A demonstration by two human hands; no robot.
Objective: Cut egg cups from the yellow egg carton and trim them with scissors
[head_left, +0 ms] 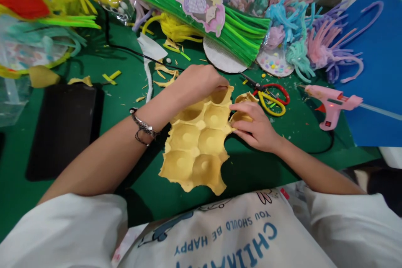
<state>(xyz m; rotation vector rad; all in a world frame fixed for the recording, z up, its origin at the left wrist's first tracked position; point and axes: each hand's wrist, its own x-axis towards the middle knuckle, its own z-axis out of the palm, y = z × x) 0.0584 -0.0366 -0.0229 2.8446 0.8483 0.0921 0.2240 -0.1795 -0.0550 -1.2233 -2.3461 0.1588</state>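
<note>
A yellow cardboard egg carton point(188, 142) with several cups and ragged, torn edges lies open side up in front of me. My left hand point(204, 81) reaches over its far end, fingers curled down on the far rim, with the fingertips partly hidden. My right hand point(256, 127) grips the right edge of the carton, thumb and fingers bent against it. Just behind those fingers sits a loose yellow carton cup point(246, 98), partly covered by the hand. Scissors point(266, 96) with red and yellow handles lie beyond my right hand, blades toward the carton.
A pink glue gun point(334, 102) rests at the right by a blue sheet point(377, 71). A black phone or tablet point(64, 130) lies at the left. Bundled green pipe cleaners point(201, 8) and other craft bags line the back. Scraps litter the green mat point(251, 171).
</note>
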